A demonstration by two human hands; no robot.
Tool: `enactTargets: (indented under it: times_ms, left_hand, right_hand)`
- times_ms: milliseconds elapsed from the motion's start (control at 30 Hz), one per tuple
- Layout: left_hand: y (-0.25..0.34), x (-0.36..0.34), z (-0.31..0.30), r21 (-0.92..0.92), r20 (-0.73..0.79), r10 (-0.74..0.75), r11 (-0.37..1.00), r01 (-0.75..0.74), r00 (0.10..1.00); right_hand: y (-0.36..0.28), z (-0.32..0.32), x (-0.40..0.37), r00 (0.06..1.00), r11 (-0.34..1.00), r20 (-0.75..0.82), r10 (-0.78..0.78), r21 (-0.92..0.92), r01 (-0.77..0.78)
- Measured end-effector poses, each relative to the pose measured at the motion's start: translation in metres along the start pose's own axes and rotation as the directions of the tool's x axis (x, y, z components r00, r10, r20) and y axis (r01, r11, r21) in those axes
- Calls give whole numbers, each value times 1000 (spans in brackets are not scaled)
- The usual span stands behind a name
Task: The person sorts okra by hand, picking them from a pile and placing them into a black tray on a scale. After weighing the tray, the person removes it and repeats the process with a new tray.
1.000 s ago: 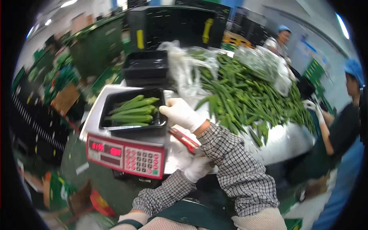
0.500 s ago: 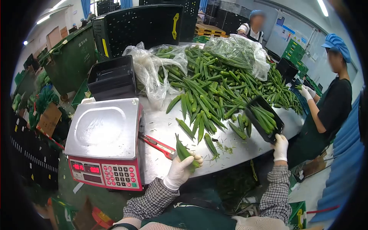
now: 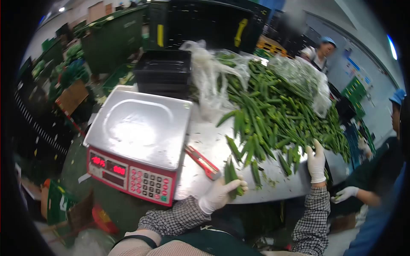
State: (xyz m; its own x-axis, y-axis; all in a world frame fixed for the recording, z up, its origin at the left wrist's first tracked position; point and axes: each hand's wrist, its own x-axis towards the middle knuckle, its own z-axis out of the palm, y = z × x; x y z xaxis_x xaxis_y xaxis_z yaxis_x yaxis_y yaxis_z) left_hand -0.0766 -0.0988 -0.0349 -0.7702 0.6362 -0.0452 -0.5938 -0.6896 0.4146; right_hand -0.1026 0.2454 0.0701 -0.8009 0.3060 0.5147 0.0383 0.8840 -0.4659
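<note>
My left hand (image 3: pixel 222 194), in a white glove, is closed round several okra pods (image 3: pixel 232 177) held upright near the table's front edge. To the right, my gloved right hand (image 3: pixel 316 165) reaches over the table with thumb and forefinger spread and nothing visible between them. A black tray (image 3: pixel 328 167) shows only as a dark edge beside that hand, with a little green in it; most of it is hidden. Beyond both hands spreads a large heap of okra (image 3: pixel 273 115). A red-handled cutter (image 3: pixel 202 162) lies on the steel table (image 3: pixel 209 138), left of the held pods.
A red weighing scale (image 3: pixel 136 132) with a steel top stands at the left. Behind it are stacked black trays (image 3: pixel 163 72) and clear plastic bags (image 3: pixel 209 81). A co-worker's gloved hand (image 3: pixel 346 194) is close on my right. Another person (image 3: pixel 318 53) stands at the back.
The view has swung left, so the scene sits further right. My right hand has opened from its grip on the black tray of okra. My left hand still holds its okra.
</note>
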Motion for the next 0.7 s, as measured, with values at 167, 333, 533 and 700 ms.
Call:
enactTargets:
  times_ms: [167, 333, 533, 700]
  left_hand:
    - [-2, 1, -6, 12, 1, 0, 1000, 0, 1000]
    - [3, 0, 2, 139, 64, 74, 987, -83, 995]
    - [2, 3, -8, 254, 157, -36, 967, -5, 987]
    - [-7, 5, -6, 74, 144, -13, 997, 2, 990]
  right_hand:
    - [-205, 107, 54, 745, 748, 104, -659, 199, 633]
    - [-325, 204, 92, 506, 522, 135, -852, 129, 843]
    - [-376, 254, 120, 592, 665, 494, -637, -38, 746]
    - [-396, 239, 133, 581, 581, 520, -627, -184, 793]
